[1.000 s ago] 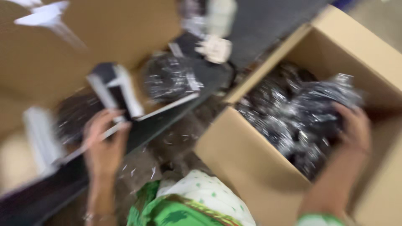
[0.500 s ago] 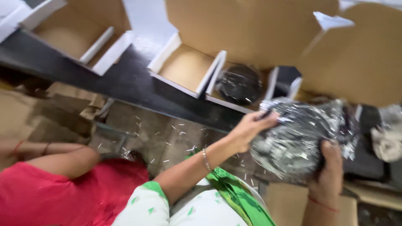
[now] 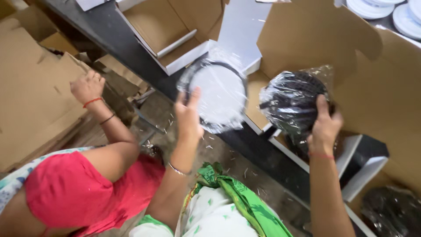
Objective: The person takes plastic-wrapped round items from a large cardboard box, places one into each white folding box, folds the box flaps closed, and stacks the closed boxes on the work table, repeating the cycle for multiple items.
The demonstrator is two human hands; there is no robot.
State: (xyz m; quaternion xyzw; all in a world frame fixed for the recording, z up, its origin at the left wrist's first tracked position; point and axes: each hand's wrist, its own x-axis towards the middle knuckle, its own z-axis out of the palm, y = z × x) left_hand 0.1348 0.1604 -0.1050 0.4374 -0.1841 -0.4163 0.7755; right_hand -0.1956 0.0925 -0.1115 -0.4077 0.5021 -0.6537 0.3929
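Plastic-wrapped round discs, white-faced [image 3: 218, 94] in the left hand [image 3: 187, 117] and black [image 3: 293, 100] gripped by the right hand [image 3: 324, 127], are held clear above the dark tabletop [image 3: 258, 153], faces exposed for viewing.

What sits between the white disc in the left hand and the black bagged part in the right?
Head view: only the brown floor of an open carton shows between white disc and black bagged part.

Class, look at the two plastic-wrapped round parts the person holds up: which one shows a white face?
The wrapped disc in the left hand. Its face is white inside a dark rim; the wrapped part in the right hand looks black all over.
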